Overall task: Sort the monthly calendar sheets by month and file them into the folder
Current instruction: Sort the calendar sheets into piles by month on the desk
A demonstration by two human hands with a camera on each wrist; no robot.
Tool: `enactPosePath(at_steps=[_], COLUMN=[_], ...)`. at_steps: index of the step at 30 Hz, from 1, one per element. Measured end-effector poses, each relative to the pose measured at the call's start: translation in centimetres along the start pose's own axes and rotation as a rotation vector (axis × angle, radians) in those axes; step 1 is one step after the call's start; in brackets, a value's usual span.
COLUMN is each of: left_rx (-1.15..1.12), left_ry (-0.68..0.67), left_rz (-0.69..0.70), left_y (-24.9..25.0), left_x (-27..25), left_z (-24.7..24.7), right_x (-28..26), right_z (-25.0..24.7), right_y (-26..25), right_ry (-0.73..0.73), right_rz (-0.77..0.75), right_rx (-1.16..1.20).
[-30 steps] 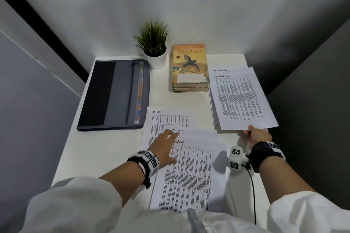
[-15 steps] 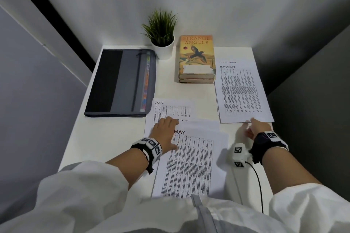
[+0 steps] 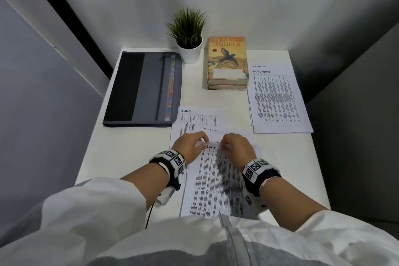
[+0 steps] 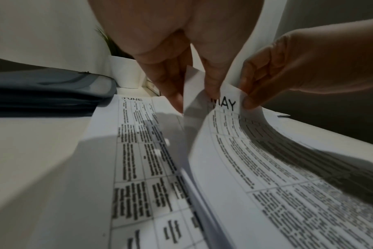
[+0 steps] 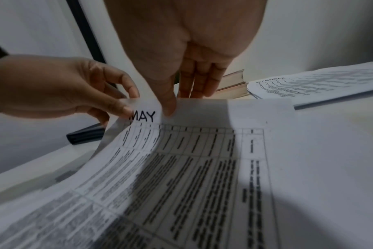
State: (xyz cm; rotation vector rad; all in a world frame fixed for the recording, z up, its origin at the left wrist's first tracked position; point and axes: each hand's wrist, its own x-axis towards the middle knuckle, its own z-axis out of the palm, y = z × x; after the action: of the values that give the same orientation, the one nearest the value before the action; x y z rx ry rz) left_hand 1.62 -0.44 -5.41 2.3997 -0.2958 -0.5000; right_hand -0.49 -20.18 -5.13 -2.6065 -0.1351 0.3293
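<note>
A dark grey folder (image 3: 142,88) lies closed on the white counter (image 3: 121,157), farthest left. Just right of the folder's far corner stands a potted plant (image 3: 190,34), and right of that a stack of books (image 3: 227,62). Touching the folder's near right corner lies the JUNE sheet (image 3: 194,117), flat, partly covered by the pile of sheets nearer the person. On top of that pile is the MAY sheet (image 3: 216,181). The left hand (image 3: 190,147) pinches the MAY sheet's top left corner between thumb and fingers, and the corner is lifted off the pile and curled. Just right of the heading, the right hand (image 3: 237,147) pinches the same top edge with thumb and forefinger, its other fingers held straight. Farthest right, well away from the folder and beside the books, lies another pile with the NOVEMBER sheet (image 3: 278,99) on top.
</note>
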Motion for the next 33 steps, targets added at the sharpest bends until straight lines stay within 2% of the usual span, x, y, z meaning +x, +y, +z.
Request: enactPosePath(at_steps=[4, 7, 10, 16, 22, 27, 33], left_rx=[-0.074, -0.119, -0.127, -0.104, -0.143, -0.271, -0.284], left_ry=[0.004, -0.005, -0.027, -0.047, -0.090, -0.032, 0.018], left_rz=[-0.030, -0.060, -0.068, -0.034, -0.047, -0.091, -0.179], left_y=[-0.4, -0.4, -0.5, -0.4, -0.2, -0.3, -0.8], left_x=[-0.3, 0.1, 0.2, 0.1, 0.0, 0.1, 0.6], left_z=[0.0, 0.0, 0.1, -0.1, -0.1, 0.1, 0.3], right_x=[-0.9, -1.9, -2.6, -2.6, -2.5, -2.8, -3.2], right_z=[0.3, 0.5, 0.8, 0.7, 0.6, 0.7, 1.0], right_y=[0.2, 0.6, 0.9, 0.5, 0.4, 0.5, 0.6], right_ry=[0.045, 0.048, -0.006, 0.043, 0.007, 0.009, -0.005], right_rz=[-0.071, -0.125, -0.077, 0.009, -0.038, -0.059, 0.044], right_rx=[-0.061, -0.007, 0.080, 0.090, 0.007, 0.058, 0.272])
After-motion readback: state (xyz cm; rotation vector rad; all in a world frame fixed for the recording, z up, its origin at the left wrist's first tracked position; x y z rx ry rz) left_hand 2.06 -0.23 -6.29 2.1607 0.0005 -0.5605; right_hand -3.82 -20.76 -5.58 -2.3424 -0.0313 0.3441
